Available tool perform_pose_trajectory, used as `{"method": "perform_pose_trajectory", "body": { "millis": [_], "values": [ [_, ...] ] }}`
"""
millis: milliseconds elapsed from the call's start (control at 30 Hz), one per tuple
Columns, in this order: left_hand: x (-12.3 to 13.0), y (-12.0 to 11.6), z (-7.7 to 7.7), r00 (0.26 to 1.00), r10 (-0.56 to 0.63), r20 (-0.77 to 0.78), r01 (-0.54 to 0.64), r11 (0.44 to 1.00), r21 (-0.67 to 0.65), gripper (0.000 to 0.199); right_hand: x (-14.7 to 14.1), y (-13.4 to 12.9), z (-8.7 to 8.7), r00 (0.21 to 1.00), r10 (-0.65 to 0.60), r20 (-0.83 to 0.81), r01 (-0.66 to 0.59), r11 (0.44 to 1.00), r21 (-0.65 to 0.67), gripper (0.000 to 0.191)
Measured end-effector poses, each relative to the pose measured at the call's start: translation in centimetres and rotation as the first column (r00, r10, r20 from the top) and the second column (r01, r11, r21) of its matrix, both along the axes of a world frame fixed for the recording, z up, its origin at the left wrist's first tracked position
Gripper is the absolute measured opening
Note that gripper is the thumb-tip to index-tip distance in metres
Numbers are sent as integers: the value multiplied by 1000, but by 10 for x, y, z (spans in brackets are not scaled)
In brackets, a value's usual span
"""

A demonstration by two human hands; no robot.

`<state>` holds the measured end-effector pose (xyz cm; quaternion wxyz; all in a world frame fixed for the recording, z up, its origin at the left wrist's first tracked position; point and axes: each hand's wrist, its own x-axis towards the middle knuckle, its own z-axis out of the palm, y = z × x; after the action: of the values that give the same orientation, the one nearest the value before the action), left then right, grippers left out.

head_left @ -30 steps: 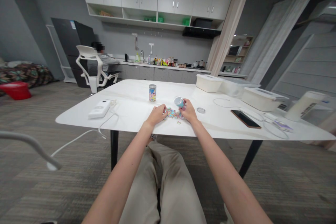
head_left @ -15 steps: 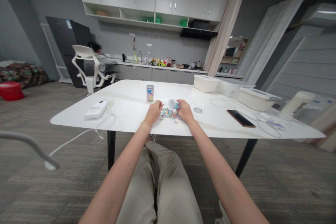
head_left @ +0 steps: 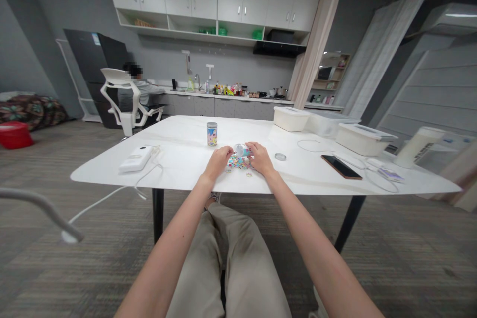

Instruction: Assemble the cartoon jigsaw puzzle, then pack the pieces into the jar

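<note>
My right hand [head_left: 261,159] is wrapped round a clear jar [head_left: 242,149] with a printed label, tipped on its side with its end facing left. Close to that end, my left hand [head_left: 219,163] has its fingertips pinched together; whatever is in them is too small to name. Below the jar, between both hands, lies a heap of small multicoloured pieces [head_left: 237,162]. A few loose pieces [head_left: 249,175] lie nearer the table's front edge. Behind my left hand a second printed jar [head_left: 211,135] stands upright with its top covered. Right of my right hand rests a round lid [head_left: 280,157].
On the white table [head_left: 179,159], a white box-shaped device [head_left: 135,160] with a cable lies left. A phone [head_left: 340,167], white cables, lidded bins [head_left: 290,120] and a tilted white container [head_left: 419,148] are on the right. A person [head_left: 143,92] sits in a chair at the back left.
The jar in my right hand has shifted slightly left, bringing its end closer to my left fingertips. The view has tilted a little.
</note>
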<state>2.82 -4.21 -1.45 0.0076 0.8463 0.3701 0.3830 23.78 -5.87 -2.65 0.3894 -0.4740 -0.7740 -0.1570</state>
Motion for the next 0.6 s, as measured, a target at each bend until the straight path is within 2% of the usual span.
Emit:
{"method": "perform_pose_trajectory", "body": {
  "millis": [267,467,600],
  "values": [
    [0,1,0,1000,-11,-7,11,997,76,13,-3,-1,1,999,44,24,-43,999,-8,57],
    [1,6,-7,995,-63,-73,69,994,85,21,-2,1,0,998,47,40,-47,999,-13,58],
    [1,6,-8,994,-94,-61,101,988,114,23,-3,0,0,999,35,37,-34,999,-13,57]
  ]
}}
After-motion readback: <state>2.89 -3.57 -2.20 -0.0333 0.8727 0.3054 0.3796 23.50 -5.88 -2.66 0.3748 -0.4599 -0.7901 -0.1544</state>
